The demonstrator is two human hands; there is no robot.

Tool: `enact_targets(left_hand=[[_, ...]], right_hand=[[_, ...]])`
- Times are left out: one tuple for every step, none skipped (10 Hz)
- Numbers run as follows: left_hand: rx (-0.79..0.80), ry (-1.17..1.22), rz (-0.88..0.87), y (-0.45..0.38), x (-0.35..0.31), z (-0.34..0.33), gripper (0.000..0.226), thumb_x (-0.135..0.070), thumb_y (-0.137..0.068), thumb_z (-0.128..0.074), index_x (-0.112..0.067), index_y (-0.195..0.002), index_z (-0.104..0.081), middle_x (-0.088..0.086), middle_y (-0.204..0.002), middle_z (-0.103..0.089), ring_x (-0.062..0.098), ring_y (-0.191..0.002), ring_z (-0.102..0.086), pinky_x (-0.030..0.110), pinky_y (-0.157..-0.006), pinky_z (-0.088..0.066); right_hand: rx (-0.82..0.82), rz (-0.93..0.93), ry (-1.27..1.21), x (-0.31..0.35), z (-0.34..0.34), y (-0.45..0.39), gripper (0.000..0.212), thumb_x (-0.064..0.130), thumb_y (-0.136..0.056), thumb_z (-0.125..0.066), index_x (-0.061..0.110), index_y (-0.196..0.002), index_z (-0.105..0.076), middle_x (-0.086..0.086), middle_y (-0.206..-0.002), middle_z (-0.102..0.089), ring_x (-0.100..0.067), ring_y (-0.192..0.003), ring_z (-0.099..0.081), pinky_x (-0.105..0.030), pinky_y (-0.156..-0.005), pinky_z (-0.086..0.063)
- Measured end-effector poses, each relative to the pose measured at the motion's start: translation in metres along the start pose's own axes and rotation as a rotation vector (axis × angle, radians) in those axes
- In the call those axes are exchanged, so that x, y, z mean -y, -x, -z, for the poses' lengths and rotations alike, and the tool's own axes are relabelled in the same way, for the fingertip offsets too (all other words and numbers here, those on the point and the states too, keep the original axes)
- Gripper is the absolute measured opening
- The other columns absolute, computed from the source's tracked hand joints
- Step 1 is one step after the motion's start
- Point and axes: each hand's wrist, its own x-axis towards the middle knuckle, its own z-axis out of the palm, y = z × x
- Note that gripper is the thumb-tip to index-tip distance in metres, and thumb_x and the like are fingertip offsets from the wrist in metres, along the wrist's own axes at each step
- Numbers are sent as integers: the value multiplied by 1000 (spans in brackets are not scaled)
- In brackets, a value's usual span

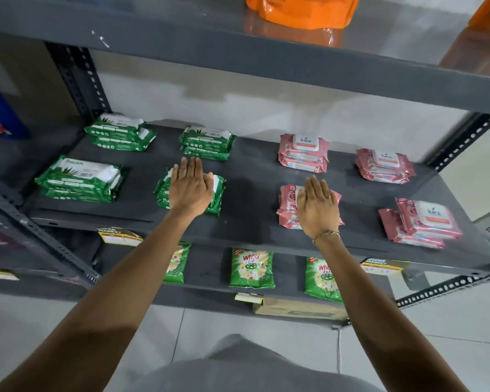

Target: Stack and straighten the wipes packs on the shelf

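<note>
The dark grey shelf (246, 176) carries small stacks of wipes packs, green on the left half and pink on the right. My left hand (190, 185) lies flat, fingers together, on the front middle green stack (218, 193). My right hand (318, 206) lies flat on the front pink stack (287, 205). Further green stacks sit at the front left (79, 179), back left (119, 132) and back middle (207, 142). Other pink stacks sit at the back (303, 152), back right (384, 165) and front right (422, 223); the front right stack is skewed, its packs fanned apart.
Green detergent pouches (251, 268) stand on the lower shelf, with a cardboard piece (300, 309) at its edge. Orange bags (300, 9) sit on the upper shelf. A blue bottle (0, 111) stands on the neighbouring rack at left. Perforated uprights (79, 77) frame the shelf.
</note>
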Motion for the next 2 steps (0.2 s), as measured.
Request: enact_targets(left_hand=[[74,68,7,0,1,9,66,-42,-100,-14,-2,-152,-15,14,-161,-16,26,-150,-7,40,-121,0],[82,205,-2,-3,0,25,65,-42,-101,-18,-2,-152,-18,16,-160,-17,28,-150,-4,42,-121,1]], right_hand=[[58,1,-39,2,9,-1,54,33,-99,-19,7,-145,-29,-9,-156,-26,-26,-146,-15,-42,-118,-11],[70,0,-23,3,21,-3,55,35,-98,-17,8,-146,-24,-7,-158,-20,-23,-147,-7,-47,-117,-4]])
